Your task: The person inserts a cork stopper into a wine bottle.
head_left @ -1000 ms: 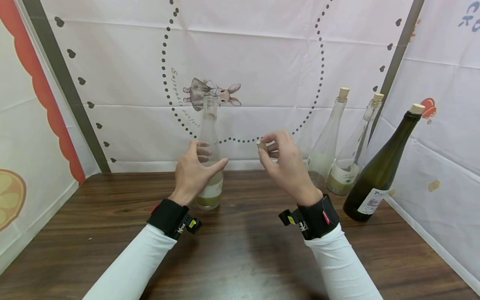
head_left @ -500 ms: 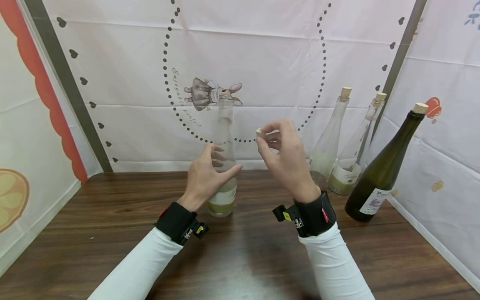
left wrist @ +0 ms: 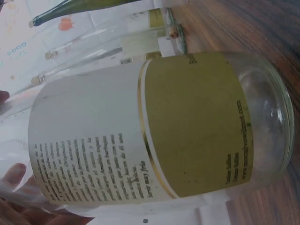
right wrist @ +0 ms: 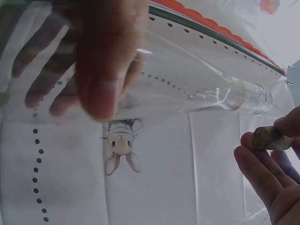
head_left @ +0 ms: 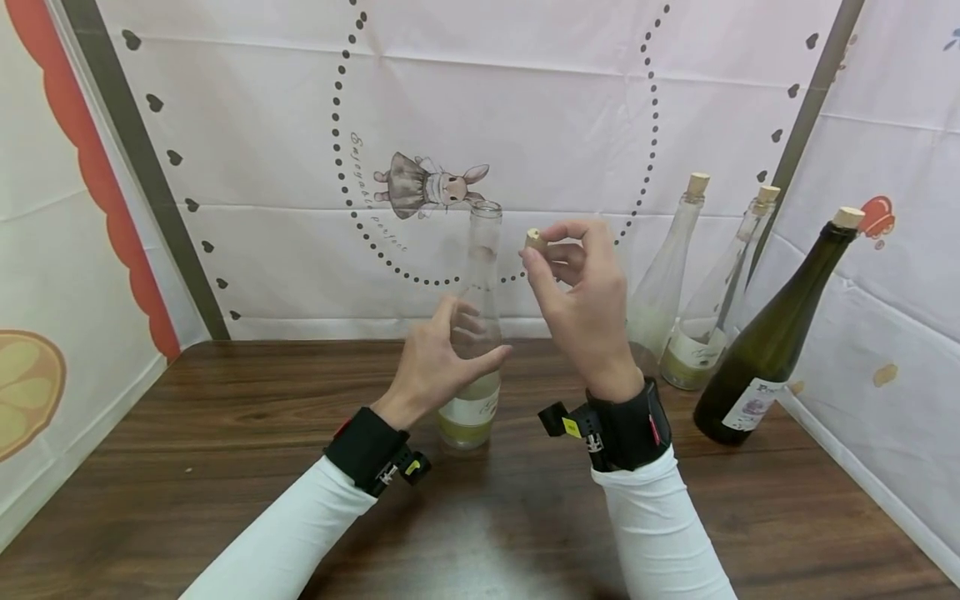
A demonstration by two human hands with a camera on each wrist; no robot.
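My left hand [head_left: 438,358] grips a clear glass bottle [head_left: 471,408] around its body, below the neck. The bottle is upright, uncorked at the mouth, with a white and olive-green label that fills the left wrist view [left wrist: 98,126]. Whether its base touches the table I cannot tell. My right hand [head_left: 588,308] pinches a small cork [head_left: 535,242] between thumb and fingertips, to the right of the bottle mouth and a little below its height. In the right wrist view the cork [right wrist: 269,138] is apart from the bottle's mouth [right wrist: 262,98].
Two clear corked bottles, one [head_left: 663,283] behind and another [head_left: 693,350] with a green-and-white label, stand at the back right. A dark green corked bottle [head_left: 780,333] stands nearest them. The brown wooden table [head_left: 262,450] meets a printed white curtain [head_left: 570,133] at the back.
My left hand and the bottle have moved right and nearer to me. My right hand has risen with the cork, so the cork and the bottle mouth are now closer together.
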